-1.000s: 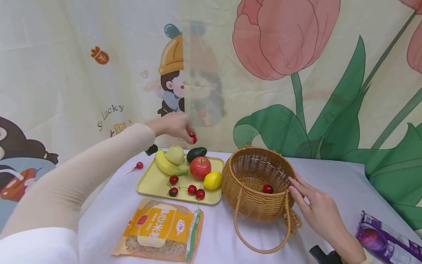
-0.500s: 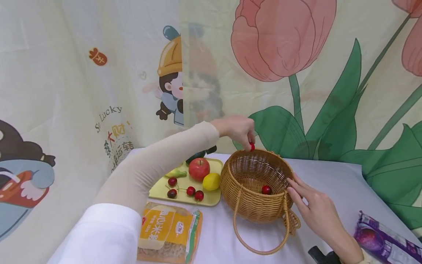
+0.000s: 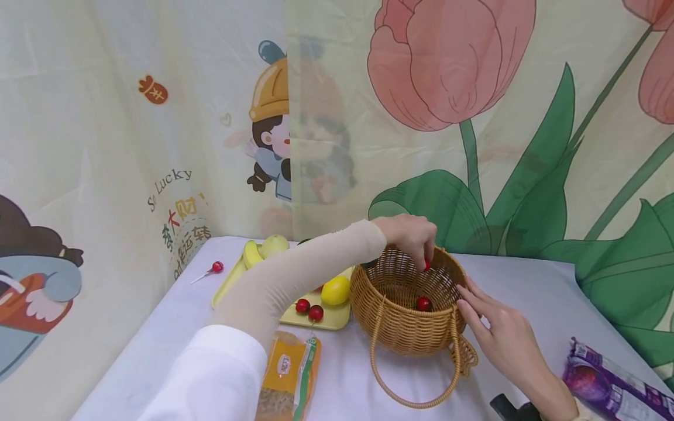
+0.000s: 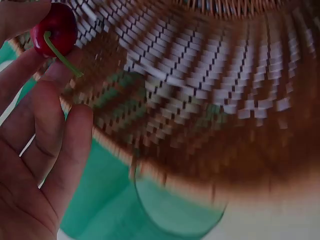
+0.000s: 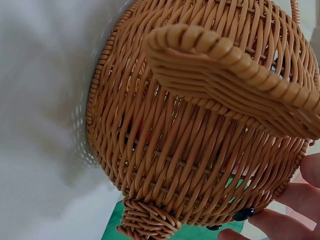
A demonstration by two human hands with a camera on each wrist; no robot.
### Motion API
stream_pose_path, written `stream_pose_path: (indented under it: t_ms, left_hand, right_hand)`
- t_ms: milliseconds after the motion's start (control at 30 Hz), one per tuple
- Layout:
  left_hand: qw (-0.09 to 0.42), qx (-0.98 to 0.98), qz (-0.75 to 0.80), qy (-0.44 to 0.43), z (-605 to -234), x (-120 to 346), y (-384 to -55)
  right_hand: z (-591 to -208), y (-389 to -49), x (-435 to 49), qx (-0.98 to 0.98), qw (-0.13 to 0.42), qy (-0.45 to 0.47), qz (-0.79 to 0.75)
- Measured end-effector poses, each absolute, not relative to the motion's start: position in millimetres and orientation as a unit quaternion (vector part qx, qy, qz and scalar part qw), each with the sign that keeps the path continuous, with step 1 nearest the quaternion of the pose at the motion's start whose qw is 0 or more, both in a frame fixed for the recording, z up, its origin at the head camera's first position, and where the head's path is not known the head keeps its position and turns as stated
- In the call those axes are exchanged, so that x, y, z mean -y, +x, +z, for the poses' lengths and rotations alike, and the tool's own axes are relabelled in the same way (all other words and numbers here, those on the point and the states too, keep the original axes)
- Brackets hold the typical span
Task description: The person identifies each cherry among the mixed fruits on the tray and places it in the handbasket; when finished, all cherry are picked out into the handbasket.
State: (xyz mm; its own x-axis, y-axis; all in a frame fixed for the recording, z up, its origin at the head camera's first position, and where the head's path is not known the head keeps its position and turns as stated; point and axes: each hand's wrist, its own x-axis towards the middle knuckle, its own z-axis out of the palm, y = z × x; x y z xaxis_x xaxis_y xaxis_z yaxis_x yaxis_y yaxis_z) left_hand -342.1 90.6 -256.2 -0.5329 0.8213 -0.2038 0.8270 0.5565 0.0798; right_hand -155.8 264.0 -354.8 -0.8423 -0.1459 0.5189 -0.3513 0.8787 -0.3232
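Observation:
My left hand pinches a red cherry by its sides, green stem hanging free, inside the mouth of a round brown wicker basket. Another cherry lies in the basket. Against the basket's right side rest the nearly straight fingertips and thumb of my right hand. The right wrist view shows its fingers touching the woven wall. Left of the basket, a yellow tray bears cherries, a lemon, a banana and a pale green round fruit; my left sleeve covers part of it.
An orange food bag lies at the front, partly behind the left sleeve. A red lollipop is left of the tray. At the right lies a purple packet. The basket's handle hangs toward the front; printed curtains stand behind.
My left hand has carried the cherry from above the tray rightward, then down into the basket's mouth. The left sleeve now hides more of the tray and bag. My right hand stays at the basket.

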Motion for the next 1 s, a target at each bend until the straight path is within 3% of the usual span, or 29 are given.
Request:
stream_pose_path:
  t_ms: [533,1000]
  left_hand:
    - [0.13,-0.856,-0.031,0.5,-309.2,-111.6,-344.3]
    - [0.116,-0.859,-0.056,0.495,-313.4,-110.6,-343.7]
  right_hand:
    - [-354.9,-153.6,-262.8,0.935,0.256,0.13,0.208]
    - [-356.4,-153.3,-262.3,0.932,0.262,0.133,0.212]
